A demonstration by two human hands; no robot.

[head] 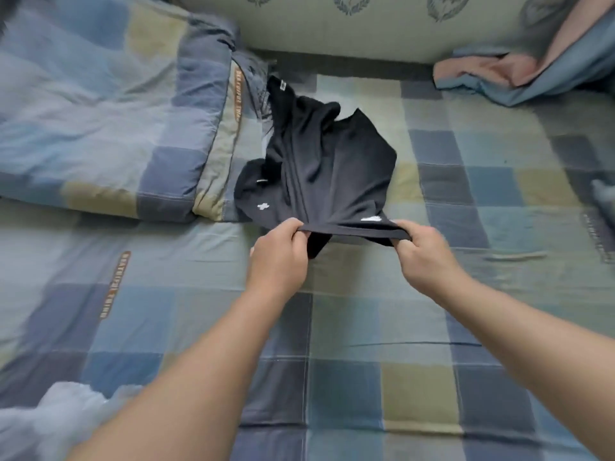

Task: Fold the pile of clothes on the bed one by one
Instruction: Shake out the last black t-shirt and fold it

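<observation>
Near the middle of the checked blue-and-cream bed sheet point(366, 377), the left hand point(278, 257) and right hand point(421, 252) each pinch the near edge of the crumpled black cloth top point(326, 168), pulling it flat for folding.

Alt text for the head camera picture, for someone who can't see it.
A left hand and a right hand grip the near edge of a black garment, taut between them over a checked bedsheet. A quilt lies left; a pink and blue cloth, far right.
</observation>
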